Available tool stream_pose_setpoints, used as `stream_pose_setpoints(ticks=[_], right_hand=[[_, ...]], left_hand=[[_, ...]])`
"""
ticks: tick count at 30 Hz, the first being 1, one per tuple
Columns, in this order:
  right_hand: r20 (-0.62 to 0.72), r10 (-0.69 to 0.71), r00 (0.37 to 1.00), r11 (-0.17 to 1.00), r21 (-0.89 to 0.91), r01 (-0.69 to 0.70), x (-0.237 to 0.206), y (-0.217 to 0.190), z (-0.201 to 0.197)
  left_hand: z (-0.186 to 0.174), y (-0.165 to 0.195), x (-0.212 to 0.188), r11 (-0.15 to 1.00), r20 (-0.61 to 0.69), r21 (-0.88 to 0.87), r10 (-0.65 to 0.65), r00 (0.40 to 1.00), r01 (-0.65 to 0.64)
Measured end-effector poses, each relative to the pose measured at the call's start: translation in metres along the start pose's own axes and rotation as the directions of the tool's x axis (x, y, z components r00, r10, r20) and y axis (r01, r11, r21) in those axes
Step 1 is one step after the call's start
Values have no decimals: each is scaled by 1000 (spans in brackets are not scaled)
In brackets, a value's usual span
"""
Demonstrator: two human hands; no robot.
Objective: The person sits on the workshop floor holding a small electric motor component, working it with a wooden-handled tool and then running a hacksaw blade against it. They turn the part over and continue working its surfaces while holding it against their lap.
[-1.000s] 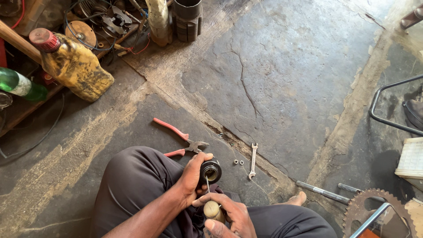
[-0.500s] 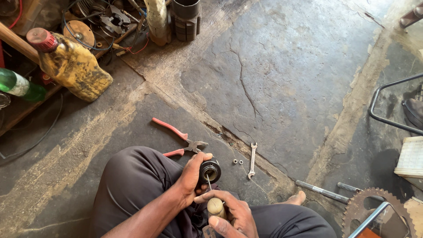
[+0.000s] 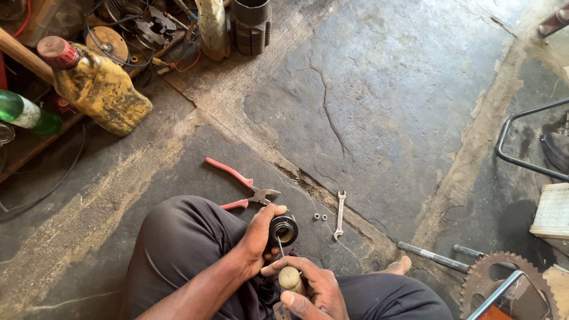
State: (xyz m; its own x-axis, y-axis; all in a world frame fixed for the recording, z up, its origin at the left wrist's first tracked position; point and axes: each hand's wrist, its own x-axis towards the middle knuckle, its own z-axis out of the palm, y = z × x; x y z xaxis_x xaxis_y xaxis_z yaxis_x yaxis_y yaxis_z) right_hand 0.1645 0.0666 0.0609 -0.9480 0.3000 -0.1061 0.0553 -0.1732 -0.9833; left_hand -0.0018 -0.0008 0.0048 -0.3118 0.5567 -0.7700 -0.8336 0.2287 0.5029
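My left hand (image 3: 258, 236) grips a small black cylindrical part (image 3: 283, 229) with a round, pale opening facing up. My right hand (image 3: 311, 288) holds a tool with a rounded wooden handle (image 3: 290, 278); its thin metal shaft (image 3: 280, 245) reaches up to the rim of the black part. Both hands work above my lap, between my knees in dark trousers (image 3: 184, 243). Red-handled pliers (image 3: 243, 186) lie on the floor just beyond my left hand.
A small spanner (image 3: 339, 214) and two nuts (image 3: 320, 217) lie on the cracked concrete floor. A dirty yellow jug (image 3: 95, 86), green bottle (image 3: 26, 112) and engine parts (image 3: 249, 24) sit at the back left. A sprocket (image 3: 507, 284), rods (image 3: 432, 256) and a metal frame (image 3: 521, 142) are at the right.
My right hand with the wooden-handled tool has shifted slightly lower and to the right. The left hand keeps the black part in the same place.
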Motion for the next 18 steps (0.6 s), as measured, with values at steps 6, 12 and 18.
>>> stream_pose_setpoints(ticks=[6, 12, 18], right_hand=[[-23, -1, 1000, 993, -120, -1, 1, -4, -2], [-13, 8, 1000, 1000, -22, -8, 0, -1, -2], [-54, 133, 990, 988, 90, -128, -4, 4, -4]], left_hand=[[0, 0, 0, 1000, 2, 7, 20, 1000, -20], [0, 0, 0, 1000, -6, 0, 11, 1000, -11], [-1, -1, 1, 1000, -6, -2, 19, 1000, -19]])
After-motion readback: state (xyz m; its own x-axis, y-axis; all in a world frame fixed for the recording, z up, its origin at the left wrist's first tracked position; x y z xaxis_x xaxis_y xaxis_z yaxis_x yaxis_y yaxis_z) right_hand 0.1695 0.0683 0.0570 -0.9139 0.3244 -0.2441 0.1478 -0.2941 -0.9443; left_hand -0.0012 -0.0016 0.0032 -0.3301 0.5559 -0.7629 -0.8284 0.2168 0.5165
